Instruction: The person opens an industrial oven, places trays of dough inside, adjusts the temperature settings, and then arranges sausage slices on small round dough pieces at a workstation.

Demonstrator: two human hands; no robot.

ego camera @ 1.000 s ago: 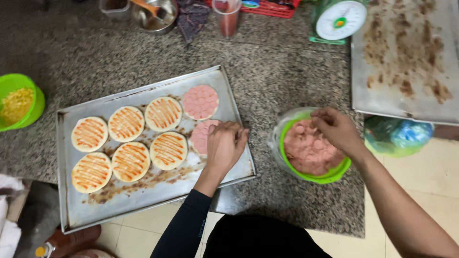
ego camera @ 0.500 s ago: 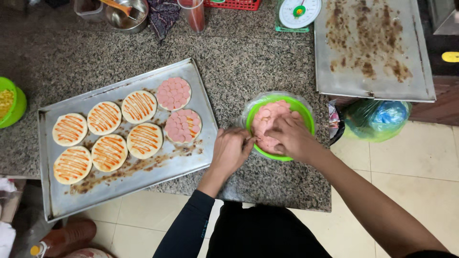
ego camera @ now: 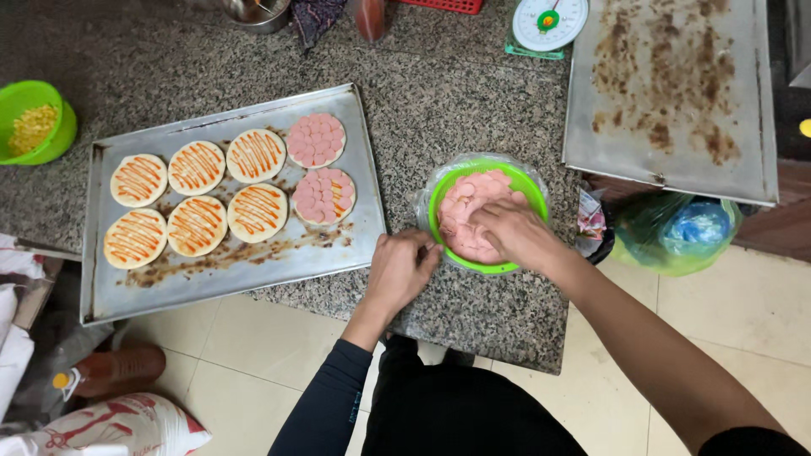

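Note:
A green bowl (ego camera: 439,199) lined with clear plastic holds pink sausage slices (ego camera: 473,192). My right hand (ego camera: 507,232) reaches into it, fingers down among the slices. My left hand (ego camera: 403,270) rests curled on the granite counter, touching the bowl's left rim. To the left lies a metal baking tray (ego camera: 342,249) with several small round dough bases (ego camera: 196,226) striped with orange sauce. Two bases (ego camera: 323,196) at the tray's right side are covered with pink slices.
A second, stained metal tray (ego camera: 667,93) lies at the back right beside a white kitchen scale (ego camera: 549,21). A green bowl of corn (ego camera: 32,122) stands far left. A green plastic bag (ego camera: 676,232) hangs off the counter edge. Sacks and a bottle sit on the tiled floor at lower left.
My left hand left the tray, where a second base now carries slices, and came over to the bowl's rim. My right hand stayed in the bowl.

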